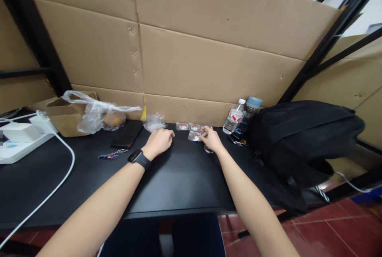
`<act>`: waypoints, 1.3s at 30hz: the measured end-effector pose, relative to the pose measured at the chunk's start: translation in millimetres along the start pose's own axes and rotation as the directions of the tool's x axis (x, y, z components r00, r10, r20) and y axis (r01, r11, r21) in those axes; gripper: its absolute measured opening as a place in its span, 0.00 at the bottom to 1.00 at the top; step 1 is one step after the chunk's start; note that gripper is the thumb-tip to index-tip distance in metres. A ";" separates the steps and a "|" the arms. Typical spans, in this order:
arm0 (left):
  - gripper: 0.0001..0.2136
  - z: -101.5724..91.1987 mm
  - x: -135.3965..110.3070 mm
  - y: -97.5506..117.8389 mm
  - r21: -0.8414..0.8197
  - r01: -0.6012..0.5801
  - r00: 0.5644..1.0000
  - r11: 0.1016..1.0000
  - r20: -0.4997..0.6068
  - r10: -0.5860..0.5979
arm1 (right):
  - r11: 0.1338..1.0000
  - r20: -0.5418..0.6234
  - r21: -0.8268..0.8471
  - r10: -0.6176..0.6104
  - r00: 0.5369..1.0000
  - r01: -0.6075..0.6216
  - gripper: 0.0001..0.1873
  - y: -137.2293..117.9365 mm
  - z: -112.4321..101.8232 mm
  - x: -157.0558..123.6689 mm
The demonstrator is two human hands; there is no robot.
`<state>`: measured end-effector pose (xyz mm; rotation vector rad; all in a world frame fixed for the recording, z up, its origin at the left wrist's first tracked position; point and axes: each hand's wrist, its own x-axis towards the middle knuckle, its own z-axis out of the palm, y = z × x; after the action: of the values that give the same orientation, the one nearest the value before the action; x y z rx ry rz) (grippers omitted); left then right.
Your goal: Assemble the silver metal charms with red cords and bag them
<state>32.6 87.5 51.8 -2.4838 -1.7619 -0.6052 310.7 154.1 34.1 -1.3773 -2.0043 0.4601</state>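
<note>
My right hand (pixel 211 139) has thumb and fingertips pinched on the edge of a small clear plastic packet (pixel 194 136) with a round, red-marked piece inside. Two similar packets, one on the left (pixel 182 126) and one beside it (pixel 195 127), lie behind it by the cardboard. Under my right palm a dark round piece (pixel 208 150) partly shows. My left hand (pixel 158 142), with a black watch (pixel 139 158) on its wrist, rests on the table with curled fingers. A bit of red peeks out beneath it; what it holds, if anything, is hidden. Crumpled clear plastic (pixel 155 122) lies just behind it.
A water bottle (pixel 234 117), a blue-capped bottle (pixel 252 108) and a black backpack (pixel 307 137) stand right. To the left are a phone (pixel 125 134), a keychain (pixel 108 156), a plastic bag (pixel 92 115), a cardboard box (pixel 67 119) and a white power strip (pixel 26 145) with a cable.
</note>
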 end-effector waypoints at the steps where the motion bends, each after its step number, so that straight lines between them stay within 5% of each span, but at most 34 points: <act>1: 0.14 -2.7 0.6 -6.3 0.000 -0.013 1.000 1.000 0.018 0.013 | 0.998 -0.026 -0.069 0.008 1.000 -0.010 0.11 2.5 -2.0 1.2; 9: 0.11 -19.3 3.0 -41.2 -0.120 -0.054 0.985 0.991 0.155 0.072 | 0.958 -0.041 -0.274 0.069 0.997 -0.078 0.09 -0.4 -1.6 6.0; 16: 0.11 -34.2 -2.9 -43.7 -0.170 0.036 0.883 0.985 0.467 0.048 | 0.939 0.062 -0.345 0.028 0.998 -0.005 0.14 4.1 -12.8 5.6; 20: 0.10 -36.8 -5.6 -52.5 -0.193 0.070 0.862 0.979 0.506 0.038 | 0.959 0.195 -0.264 -0.048 0.980 0.100 0.14 7.1 -32.8 0.3; 24: 0.11 -33.5 -6.1 -57.2 -0.203 0.119 0.848 0.972 0.529 0.007 | 0.976 0.401 -0.209 0.030 0.916 0.060 0.37 10.5 -50.1 -7.2; 26: 0.11 -31.4 -5.6 -56.7 -0.197 0.138 0.850 0.971 0.526 -0.014 | 0.973 0.457 -0.226 0.068 0.887 0.042 0.40 9.6 -53.4 -9.4; 31: 0.09 -31.4 -4.5 -55.9 -0.167 0.127 0.867 0.978 0.498 -0.027 | 0.964 0.461 -0.264 0.108 0.881 0.020 0.27 0.2 -51.6 -11.7; 39: 0.09 -33.2 -7.9 -66.2 -0.147 0.175 0.857 0.974 0.510 -0.077 | 0.946 0.394 -0.323 0.122 0.911 0.013 0.26 -4.8 -47.2 -14.8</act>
<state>-39.8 95.6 67.1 -2.8687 -2.1392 -0.1249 343.2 135.1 66.6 -1.6433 -2.4732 0.4973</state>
